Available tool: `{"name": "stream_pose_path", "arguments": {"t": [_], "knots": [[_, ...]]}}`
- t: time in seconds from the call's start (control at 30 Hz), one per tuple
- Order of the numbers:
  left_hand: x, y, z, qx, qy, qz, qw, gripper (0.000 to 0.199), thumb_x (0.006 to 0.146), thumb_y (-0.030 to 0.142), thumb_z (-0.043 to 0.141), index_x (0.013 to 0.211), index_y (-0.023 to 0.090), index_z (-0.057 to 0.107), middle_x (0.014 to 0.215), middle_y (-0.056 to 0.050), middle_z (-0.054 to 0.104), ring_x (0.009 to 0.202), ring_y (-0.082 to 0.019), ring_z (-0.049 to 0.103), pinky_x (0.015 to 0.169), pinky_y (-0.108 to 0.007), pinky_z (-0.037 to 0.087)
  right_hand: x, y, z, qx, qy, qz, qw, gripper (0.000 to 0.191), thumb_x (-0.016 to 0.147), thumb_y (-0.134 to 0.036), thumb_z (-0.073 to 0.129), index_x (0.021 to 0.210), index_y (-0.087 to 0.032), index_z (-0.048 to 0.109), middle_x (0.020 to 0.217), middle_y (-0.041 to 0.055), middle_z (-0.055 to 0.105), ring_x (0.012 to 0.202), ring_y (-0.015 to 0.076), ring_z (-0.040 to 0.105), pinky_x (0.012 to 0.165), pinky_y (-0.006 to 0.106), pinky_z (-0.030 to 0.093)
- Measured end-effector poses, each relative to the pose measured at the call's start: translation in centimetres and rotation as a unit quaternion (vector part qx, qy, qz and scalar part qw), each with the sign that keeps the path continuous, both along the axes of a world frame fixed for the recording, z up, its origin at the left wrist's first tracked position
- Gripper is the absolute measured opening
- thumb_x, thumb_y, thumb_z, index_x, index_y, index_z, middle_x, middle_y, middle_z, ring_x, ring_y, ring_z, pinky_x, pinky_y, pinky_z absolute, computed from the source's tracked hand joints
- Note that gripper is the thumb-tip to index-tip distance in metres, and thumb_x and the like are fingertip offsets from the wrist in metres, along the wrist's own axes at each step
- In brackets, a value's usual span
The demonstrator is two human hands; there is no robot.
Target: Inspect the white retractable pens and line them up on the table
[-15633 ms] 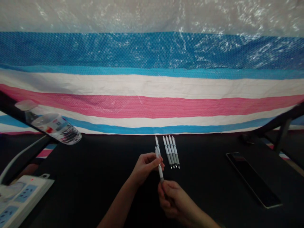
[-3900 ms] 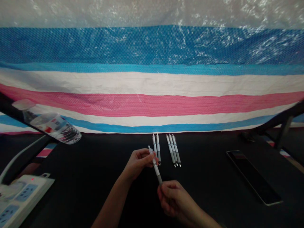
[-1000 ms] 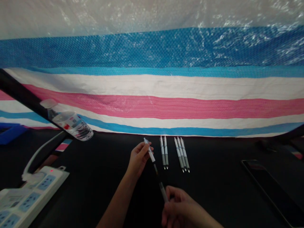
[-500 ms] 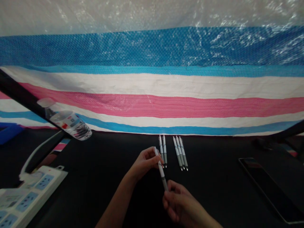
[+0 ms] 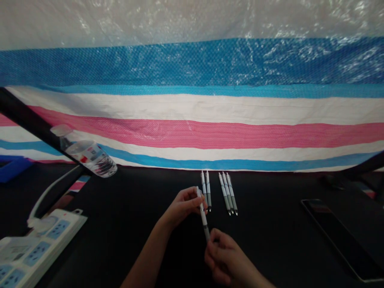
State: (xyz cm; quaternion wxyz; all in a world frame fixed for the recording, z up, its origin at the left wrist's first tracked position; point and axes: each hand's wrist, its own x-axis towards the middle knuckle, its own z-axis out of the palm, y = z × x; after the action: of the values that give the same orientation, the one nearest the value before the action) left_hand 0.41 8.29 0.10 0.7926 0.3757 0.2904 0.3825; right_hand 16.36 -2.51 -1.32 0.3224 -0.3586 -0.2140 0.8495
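Note:
A white pen with a grey grip (image 5: 203, 216) is held tilted between both hands above the black table. My left hand (image 5: 186, 203) pinches its upper, white part with thumb and fingers. Around its lower grey end close the fingers of my right hand (image 5: 222, 253), which hide the tip. Just behind my left hand, two similar pens (image 5: 209, 191) lie side by side, partly covered by the fingers. To their right lies a group of three more pens (image 5: 228, 194), tips towards me.
At the left are a white power strip (image 5: 39, 248) with a plugged-in cable, a clear water bottle (image 5: 93, 158) and a blue tray (image 5: 13, 168). A dark phone or tablet (image 5: 342, 240) lies at the right. Behind the table (image 5: 270, 240) hangs a striped plastic sheet (image 5: 192, 134).
Both hands keep hold of the pen. My right hand has shifted very slightly left, and the pen stands a little steeper. The lying pens have not moved.

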Motion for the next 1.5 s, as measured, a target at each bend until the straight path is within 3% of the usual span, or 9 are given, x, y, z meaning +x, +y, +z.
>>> {"name": "stream_pose_path", "arguments": {"t": [0.13, 0.33, 0.43, 0.53, 0.77, 0.97, 1.13, 1.33, 1.5], "knots": [[-0.3, 0.2, -0.4, 0.004, -0.03, 0.003, 1.0, 0.025, 0.076, 0.032, 0.08, 0.085, 0.012, 0.067, 0.075, -0.006, 0.071, 0.066, -0.018, 0.07, 0.065, -0.028, 0.056, 0.0, 0.1, -0.1, -0.001, 0.012, 0.0, 1.0, 0.053, 0.072, -0.065, 0.072, 0.082, -0.021, 0.045, 0.048, -0.009, 0.056, 0.023, 0.0001, 0.026, 0.027, 0.014, 0.014], [-0.5, 0.5, -0.3, -0.006, -0.035, 0.037, 0.999, 0.024, 0.075, 0.03, 0.081, 0.083, 0.012, 0.068, 0.074, -0.006, 0.072, 0.065, -0.018, 0.071, 0.06, -0.026, 0.055, 0.2, 0.3, 0.7, -0.007, -0.021, -0.002, 1.0, 0.065, 0.072, -0.074, 0.064, 0.101, -0.019, 0.045, 0.072, 0.0066, 0.074, 0.032, 0.0113, 0.056, 0.027, 0.016, 0.03], [-0.4, 0.5, -0.3, -0.007, -0.029, 0.042, 0.999, 0.023, 0.075, 0.029, 0.08, 0.083, 0.012, 0.068, 0.074, -0.006, 0.072, 0.066, -0.019, 0.071, 0.061, -0.026, 0.056, 0.3, 0.4, 0.8, 0.023, -0.058, 0.0, 0.998, 0.057, 0.07, -0.065, 0.074, 0.085, -0.024, 0.037, 0.062, -0.0008, 0.07, 0.029, 0.0096, 0.054, 0.026, 0.013, 0.024], [-0.4, 0.5, -0.3, -0.005, -0.024, 0.043, 0.999, 0.021, 0.076, 0.029, 0.079, 0.084, 0.012, 0.069, 0.076, -0.007, 0.072, 0.067, -0.018, 0.071, 0.062, -0.026, 0.056, 0.3, 0.5, 0.7, 0.027, -0.059, -0.023, 0.998, 0.055, 0.073, -0.064, 0.071, 0.079, -0.025, 0.032, 0.054, -0.005, 0.064, 0.029, 0.0082, 0.052, 0.027, 0.013, 0.023], [-0.3, 0.4, -0.1, -0.006, -0.022, 0.048, 0.999, 0.021, 0.076, 0.029, 0.079, 0.083, 0.012, 0.069, 0.074, -0.006, 0.072, 0.066, -0.018, 0.07, 0.062, -0.026, 0.055, 0.3, 0.5, 0.4, 0.033, -0.086, -0.021, 0.996, 0.055, 0.067, -0.058, 0.078, 0.084, -0.022, 0.04, 0.054, -0.0036, 0.065, 0.03, 0.0084, 0.051, 0.027, 0.013, 0.026], [-0.2, 0.4, -0.2, -0.004, -0.022, 0.048, 0.999, 0.02, 0.076, 0.029, 0.079, 0.083, 0.012, 0.069, 0.074, -0.006, 0.072, 0.066, -0.017, 0.07, 0.062, -0.025, 0.055, 0.5, 0.6, 0.7, 0.002, -0.059, 0.007, 0.998, 0.066, 0.072, -0.076, 0.06, 0.099, -0.017, 0.048, 0.063, 0.0022, 0.069, 0.035, 0.0109, 0.058, 0.03, 0.015, 0.03], [-0.3, 0.5, -0.4, -0.008, -0.012, 0.047, 0.999, 0.022, 0.075, 0.03, 0.079, 0.084, 0.012, 0.069, 0.074, -0.006, 0.072, 0.066, -0.018, 0.07, 0.062, -0.026, 0.055, 0.5, 0.5, 0.7, 0.038, -0.111, 0.035, 0.993, 0.056, 0.069, -0.065, 0.073, 0.083, -0.023, 0.039, 0.058, -0.004, 0.065, 0.026, 0.0059, 0.046, 0.026, 0.013, 0.016], [-0.2, 0.5, -0.1, -0.012, -0.012, 0.059, 0.998, 0.025, 0.072, 0.032, 0.082, 0.082, 0.013, 0.069, 0.073, -0.006, 0.071, 0.064, -0.017, 0.069, 0.062, -0.026, 0.055, 0.6, 0.6, 0.9, 0.012, -0.071, 0.013, 0.997, 0.062, 0.074, -0.074, 0.06, 0.097, -0.016, 0.05, 0.07, 0.0018, 0.068, 0.032, 0.0069, 0.051, 0.029, 0.015, 0.027], [-0.2, 0.5, -0.1, -0.015, -0.005, 0.06, 0.998, 0.026, 0.072, 0.032, 0.082, 0.082, 0.013, 0.069, 0.072, -0.006, 0.071, 0.064, -0.017, 0.069, 0.062, -0.026, 0.055, 0.7, 0.7, 1.1, 0.033, -0.104, 0.032, 0.993, 0.053, 0.072, -0.065, 0.071, 0.08, -0.02, 0.044, 0.057, -0.005, 0.061, 0.026, 0.0037, 0.044, 0.026, 0.013, 0.016]]}}
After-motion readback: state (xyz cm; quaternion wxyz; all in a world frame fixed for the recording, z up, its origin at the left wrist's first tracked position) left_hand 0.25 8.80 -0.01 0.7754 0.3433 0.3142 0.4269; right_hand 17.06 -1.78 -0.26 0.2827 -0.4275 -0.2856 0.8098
